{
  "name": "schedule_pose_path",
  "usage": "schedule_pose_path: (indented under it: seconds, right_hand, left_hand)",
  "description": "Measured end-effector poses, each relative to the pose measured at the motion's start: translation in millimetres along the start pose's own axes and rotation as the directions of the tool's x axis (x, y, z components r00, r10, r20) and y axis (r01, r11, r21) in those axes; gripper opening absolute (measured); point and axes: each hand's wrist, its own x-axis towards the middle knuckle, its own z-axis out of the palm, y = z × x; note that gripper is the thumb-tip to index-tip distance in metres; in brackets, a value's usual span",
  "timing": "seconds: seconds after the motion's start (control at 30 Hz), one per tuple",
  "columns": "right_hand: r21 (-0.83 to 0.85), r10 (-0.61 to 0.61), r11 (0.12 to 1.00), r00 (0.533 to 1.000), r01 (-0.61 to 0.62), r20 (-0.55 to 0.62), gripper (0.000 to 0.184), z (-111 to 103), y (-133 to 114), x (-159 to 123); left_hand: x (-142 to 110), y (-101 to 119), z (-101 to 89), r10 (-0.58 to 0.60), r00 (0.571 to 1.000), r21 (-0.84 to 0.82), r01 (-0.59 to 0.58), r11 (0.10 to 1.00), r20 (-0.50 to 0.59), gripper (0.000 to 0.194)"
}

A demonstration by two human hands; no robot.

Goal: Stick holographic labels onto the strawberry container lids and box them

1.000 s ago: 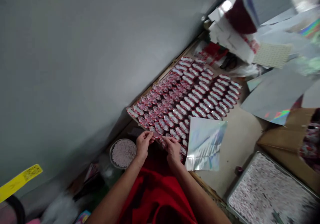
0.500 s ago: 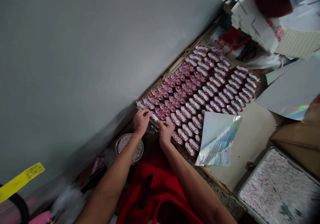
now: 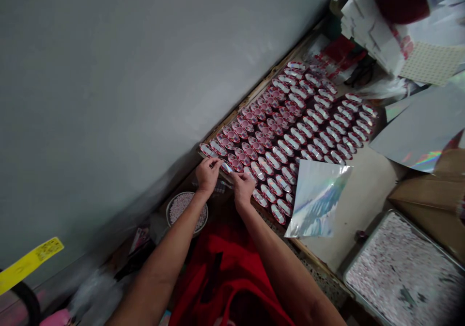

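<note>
My left hand [image 3: 208, 175] is closed, with thumb and finger pinched at the left end of a shiny oval piece [image 3: 227, 167] at the table's near left edge. The fingertips of my right hand [image 3: 244, 186] are pinched together at the other end of that same piece. It lies level with slanting rows of red-edged oval pieces [image 3: 285, 147]. Many of these carry pale shiny strips, while those nearer the wall show pink round centres [image 3: 250, 150]. My fingers partly cover the ends of the piece between them.
A silvery sheet [image 3: 317, 197] overlaps the rows on the right. Below on the left stands a round bowl [image 3: 170, 219] of small pale bits. A metal tray [image 3: 366, 299] of similar bits, a cardboard box [image 3: 417, 195] and stacked papers lie right. A grey wall [image 3: 127, 74] borders the table.
Both hands moved from the table's front edge up and left with the oval piece, bringing it down at the rows' end. Over the last half second they have barely moved.
</note>
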Motion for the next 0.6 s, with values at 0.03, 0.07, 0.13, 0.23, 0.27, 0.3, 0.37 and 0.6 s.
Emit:
schedule_pose_path:
  seconds: [0.03, 0.07, 0.13, 0.23, 0.27, 0.3, 0.37, 0.6]
  right_hand:
    - [-0.009, 0.003, 1.000, 1.000, -0.003, 0.003, 0.024, 0, -1, 0]
    - [-0.022, 0.005, 1.000, 1.000, -0.005, 0.004, 0.024, 1, -1, 0]
    - [-0.053, 0.008, 0.999, 1.000, -0.007, 0.005, 0.022, 1, -3, 0]
    - [-0.130, 0.007, 0.992, 1.000, -0.007, 0.002, 0.019, 2, -6, 1]
    - [-0.173, 0.008, 0.985, 1.000, -0.009, -0.003, 0.019, 2, -7, 2]
    - [-0.223, 0.010, 0.975, 1.000, -0.013, -0.012, 0.020, 3, -8, 3]
    - [-0.319, 0.022, 0.947, 0.999, -0.032, -0.034, 0.025, 5, -10, 3]
    - [-0.463, 0.050, 0.883, 0.997, -0.075, -0.065, 0.037, 9, -16, 0]
  left_hand:
    - [0, 0, 0.1, 0.004, 1.000, 0.013, -0.004, 1.000, -0.003, 0.016]
    - [-1, 0, 0.3, 0.006, 1.000, 0.026, -0.006, 1.000, -0.006, 0.017]
    - [-2, 1, 1.2, 0.000, 1.000, 0.045, 0.000, 0.999, -0.010, 0.017]
    - [-4, 3, 4.4, -0.009, 1.000, 0.067, 0.009, 0.998, -0.007, 0.017]
    - [-5, 4, 5.9, -0.011, 1.000, 0.068, 0.012, 0.998, -0.016, 0.016]
    - [-5, 5, 7.6, -0.017, 0.999, 0.066, 0.019, 0.998, -0.045, 0.013]
    - [-5, 8, 10.7, -0.053, 0.988, 0.052, 0.061, 0.997, -0.148, 0.020]
    - [5, 24, 8.9, -0.285, 0.944, 0.048, 0.296, 0.954, -0.168, 0.037]
